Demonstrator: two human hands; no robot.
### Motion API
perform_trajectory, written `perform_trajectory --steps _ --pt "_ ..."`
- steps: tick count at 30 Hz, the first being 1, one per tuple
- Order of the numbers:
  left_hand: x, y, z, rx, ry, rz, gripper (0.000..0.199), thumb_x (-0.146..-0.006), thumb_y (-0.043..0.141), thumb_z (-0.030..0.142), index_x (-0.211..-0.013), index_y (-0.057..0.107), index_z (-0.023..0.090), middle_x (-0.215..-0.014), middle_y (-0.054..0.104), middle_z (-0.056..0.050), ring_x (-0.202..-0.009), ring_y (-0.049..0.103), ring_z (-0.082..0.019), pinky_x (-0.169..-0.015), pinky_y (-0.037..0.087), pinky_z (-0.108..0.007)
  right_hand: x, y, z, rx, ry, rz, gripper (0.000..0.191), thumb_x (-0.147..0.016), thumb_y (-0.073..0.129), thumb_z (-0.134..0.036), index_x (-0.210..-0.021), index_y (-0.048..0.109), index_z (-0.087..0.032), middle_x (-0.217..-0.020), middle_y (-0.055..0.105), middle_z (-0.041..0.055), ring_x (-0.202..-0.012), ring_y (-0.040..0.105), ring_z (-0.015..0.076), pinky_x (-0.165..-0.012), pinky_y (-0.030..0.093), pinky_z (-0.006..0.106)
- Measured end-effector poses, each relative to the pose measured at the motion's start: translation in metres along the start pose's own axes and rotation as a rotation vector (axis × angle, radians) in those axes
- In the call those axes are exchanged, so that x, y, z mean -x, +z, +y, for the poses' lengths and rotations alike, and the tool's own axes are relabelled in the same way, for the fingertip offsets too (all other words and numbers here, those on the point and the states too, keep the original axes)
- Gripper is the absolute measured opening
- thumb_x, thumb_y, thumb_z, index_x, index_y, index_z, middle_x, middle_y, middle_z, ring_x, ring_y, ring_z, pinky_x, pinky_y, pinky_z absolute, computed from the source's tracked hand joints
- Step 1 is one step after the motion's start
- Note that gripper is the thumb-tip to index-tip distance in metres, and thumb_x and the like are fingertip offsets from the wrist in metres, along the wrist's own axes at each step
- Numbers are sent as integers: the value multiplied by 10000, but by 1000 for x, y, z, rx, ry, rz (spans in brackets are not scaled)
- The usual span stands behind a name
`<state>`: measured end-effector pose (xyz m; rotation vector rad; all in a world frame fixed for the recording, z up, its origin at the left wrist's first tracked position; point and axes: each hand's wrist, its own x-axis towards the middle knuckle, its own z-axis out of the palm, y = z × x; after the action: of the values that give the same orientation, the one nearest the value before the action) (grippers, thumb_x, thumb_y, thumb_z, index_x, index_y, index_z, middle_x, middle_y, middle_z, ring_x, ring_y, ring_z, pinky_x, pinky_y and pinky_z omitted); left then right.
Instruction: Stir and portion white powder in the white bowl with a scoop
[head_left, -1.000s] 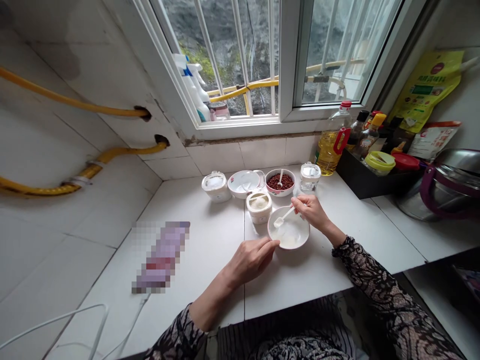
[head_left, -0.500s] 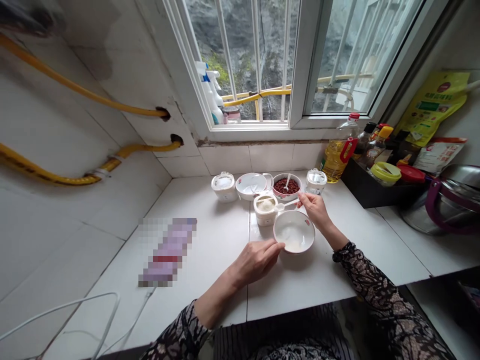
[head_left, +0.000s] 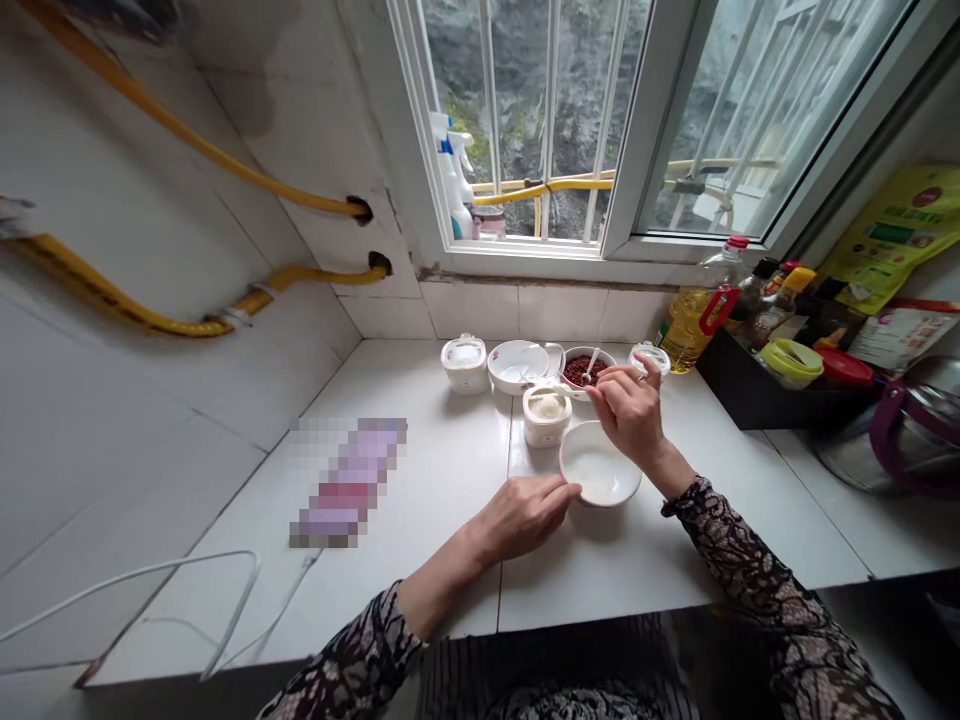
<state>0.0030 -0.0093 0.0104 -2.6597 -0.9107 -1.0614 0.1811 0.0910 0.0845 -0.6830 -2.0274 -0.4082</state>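
Note:
My left hand [head_left: 529, 515] pinches the near-left rim of a white bowl [head_left: 606, 470], which has a little pale stuff at its bottom. In my right hand [head_left: 630, 410] is the handle of a small white spoon [head_left: 564, 391]. The spoon lies level across the top of a white jar [head_left: 547, 432] heaped with white powder; whether it touches the jar I cannot tell. Behind that hand stands a bowl of dark red beans [head_left: 581, 371] with a white spoon in it. The hand partly covers a lidded jar [head_left: 649, 360].
Another white bowl [head_left: 517, 366] and a closed white jar [head_left: 464, 368] stand at the back. An oil bottle [head_left: 686, 325] and a black box of condiments [head_left: 731, 385] are at the right, beside a metal pot [head_left: 862, 430]. A blurred purple object [head_left: 349, 485] with a white cable lies left.
My right hand has moved the spoon from beside the jar to over its top, and its fingers have lifted and spread. My left hand stays on the bowl's rim. The whole view has shifted.

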Motion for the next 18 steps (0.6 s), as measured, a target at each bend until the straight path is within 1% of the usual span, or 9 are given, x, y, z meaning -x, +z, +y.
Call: perform_trajectory --steps 2,3,5,7,9,11,13,15,18 --pt "0 0 0 8 4 8 234 -1008 319 121 -1040 551 135 -732 606 -14 -557 549 -106 -464 429 -205 2 -6 5 -64 100 15 296 -977 490 -241 -688 547 -213 -695 669 -5 -762 644 170 -1045 367 444" --pt "-1 -1 -1 11 8 11 234 -1012 317 125 -1042 549 134 -725 602 -12 -554 545 -106 -464 426 -204 3 -9 8 -109 151 -1 312 -981 479 -243 -677 544 -214 -672 657 -8 -731 637 165 -1017 394 430" --pt "-1 -1 -1 16 14 12 239 -1016 311 128 -1042 548 133 -709 591 -7 -547 536 -102 -464 423 -201 7 -16 14 -197 208 -91 340 -984 469 -253 -653 538 -214 -618 627 -15 -655 608 152 -932 447 388" --pt "-1 -2 -1 20 14 6 241 -1018 308 129 -1041 548 129 -706 589 -7 -547 535 -101 -462 423 -200 13 -22 18 -230 180 -237 353 -982 471 -260 -639 537 -209 -606 625 -9 -627 587 150 -876 462 368" --pt "-1 -3 0 21 16 13 239 -1015 312 126 -1041 549 129 -700 585 -6 -543 531 -103 -455 417 -204 19 -25 20 -189 107 -373 352 -978 472 -254 -638 544 -200 -640 652 11 -668 598 161 -896 443 382" --pt "-1 -3 0 21 12 11 233 -1011 321 122 -1047 551 129 -695 580 -3 -539 523 -104 -454 412 -205 26 -26 17 -131 49 -460 350 -976 470 -243 -639 551 -193 -671 673 29 -720 611 174 -943 411 404" --pt "-1 -4 0 25 9 8 228 -1011 328 125 -1050 552 130 -705 584 -5 -541 522 -104 -455 411 -205 31 -23 12 -136 32 -518 349 -976 465 -231 -642 556 -189 -679 678 32 -748 616 176 -970 395 405" --pt "-1 -4 0 31 7 6 222 -1014 334 130 -1053 552 129 -718 593 -8 -544 525 -103 -456 411 -203 36 -20 6 -200 46 -557 358 -982 450 -227 -642 555 -188 -664 668 22 -726 608 163 -975 395 391" --pt "1 -3 -1 39 4 -2 213 -1013 345 127 -1076 549 124 -732 608 -13 -545 532 -102 -457 414 -202 41 -15 1 -280 110 -556 381 -987 428 -233 -622 532 -192 -610 627 -2 -645 567 141 -974 400 380"
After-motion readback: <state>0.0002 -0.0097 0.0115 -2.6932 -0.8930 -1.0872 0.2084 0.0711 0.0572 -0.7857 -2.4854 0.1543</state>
